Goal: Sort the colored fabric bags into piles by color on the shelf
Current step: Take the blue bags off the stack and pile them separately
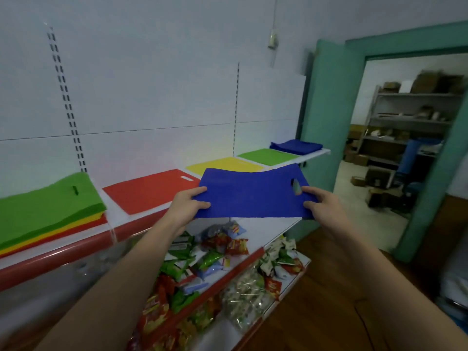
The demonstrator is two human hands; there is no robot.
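Both hands, left (pixel 189 201) and right (pixel 319 204), pinch the blue bag (pixel 249 196) by its side edges, held flat before the shelf (pixel 141 219); best carried level to the far-right blue pile (pixel 295 146), edges squared.

Flat blue bag (pixel 249 193) with cut-out handle held level off the shelf (pixel 141 219) front edge, mixed green-topped stack (pixel 48 201) at left end, red (pixel 149 191), yellow (pixel 225 164), green (pixel 268 156) piles along it, blue pile (pixel 295 146), seemingly folded, at right end
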